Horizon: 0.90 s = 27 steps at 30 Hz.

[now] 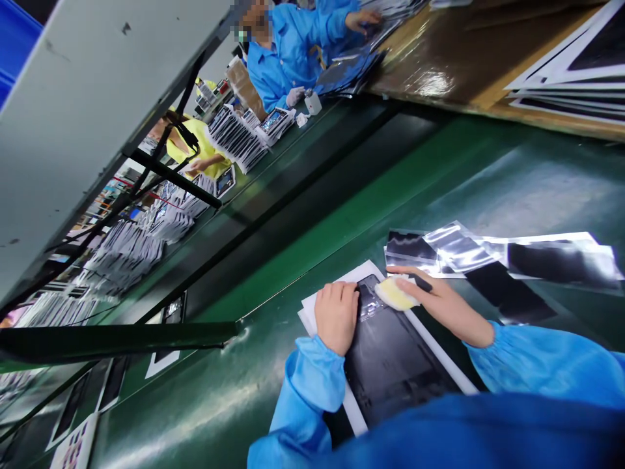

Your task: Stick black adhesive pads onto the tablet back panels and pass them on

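Observation:
A black flat panel (pixel 390 358) lies on a white sheet (pixel 342 280) on the green belt in front of me. My left hand (pixel 336 316) rests on the panel's left edge with its fingers curled down, pressing it in place. My right hand (pixel 439 303) holds a yellow cloth pad (pixel 395 294) against the panel's top end; a thin dark tool (pixel 422 284) lies across its fingers. Both sleeves are blue.
Shiny plastic film and black sheets (pixel 502 257) lie right of my hand. A grey shelf (pixel 88 111) with a dark frame hangs at left. Stacks of panels (pixel 239 137) line the far belt, where a person in blue (pixel 288 52) and another in yellow (pixel 195 146) work.

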Tool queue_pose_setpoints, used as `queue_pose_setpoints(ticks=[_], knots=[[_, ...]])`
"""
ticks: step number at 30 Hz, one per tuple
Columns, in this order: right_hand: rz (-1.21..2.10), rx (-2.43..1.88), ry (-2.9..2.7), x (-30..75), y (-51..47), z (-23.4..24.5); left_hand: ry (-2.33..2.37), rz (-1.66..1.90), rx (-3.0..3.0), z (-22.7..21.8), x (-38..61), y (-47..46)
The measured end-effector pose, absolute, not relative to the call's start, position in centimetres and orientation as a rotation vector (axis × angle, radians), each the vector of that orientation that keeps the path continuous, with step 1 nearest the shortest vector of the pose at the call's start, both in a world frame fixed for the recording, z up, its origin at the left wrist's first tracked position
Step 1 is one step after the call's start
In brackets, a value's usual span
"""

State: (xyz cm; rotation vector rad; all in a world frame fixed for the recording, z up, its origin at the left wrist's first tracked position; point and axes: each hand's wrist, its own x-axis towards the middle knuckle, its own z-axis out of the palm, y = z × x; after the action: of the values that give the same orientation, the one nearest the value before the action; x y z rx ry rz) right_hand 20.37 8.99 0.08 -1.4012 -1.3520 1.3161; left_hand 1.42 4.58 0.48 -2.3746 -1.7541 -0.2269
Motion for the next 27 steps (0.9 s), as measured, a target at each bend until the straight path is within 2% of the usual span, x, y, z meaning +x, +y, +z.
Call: queue_pose_setpoints(ticks=[4,12,15,20,24,27], knots=[[1.390,-1.344,-1.427,20.2,8.9,0.3,-2.012,-0.191,-2.370,0.2,0.9,6.8],[1.452,-1.269,-1.440,20.7,9.3,0.4,-2.066,-0.325,-2.570,0.7,-0.2,7.9],[1.478,-1.178,-1.435,20.9,9.1,1.0,-2.005,-0.444,-2.586,2.2,-0.5,7.7],[1.710,-0.965,-1.378,20.4,7.9,2.3,-1.769,-0.699,-2.561,4.6,0.0,7.1],[1.541,-1.090,-1.121,21.0,8.0,2.1,-1.924,-0.841,-2.196,4.5,-0.3,6.0],[1.342,-1.153,-0.882,22.2,9.1,1.7,-2.175,-0.994,-2.244,3.2,-0.1,4.8]])
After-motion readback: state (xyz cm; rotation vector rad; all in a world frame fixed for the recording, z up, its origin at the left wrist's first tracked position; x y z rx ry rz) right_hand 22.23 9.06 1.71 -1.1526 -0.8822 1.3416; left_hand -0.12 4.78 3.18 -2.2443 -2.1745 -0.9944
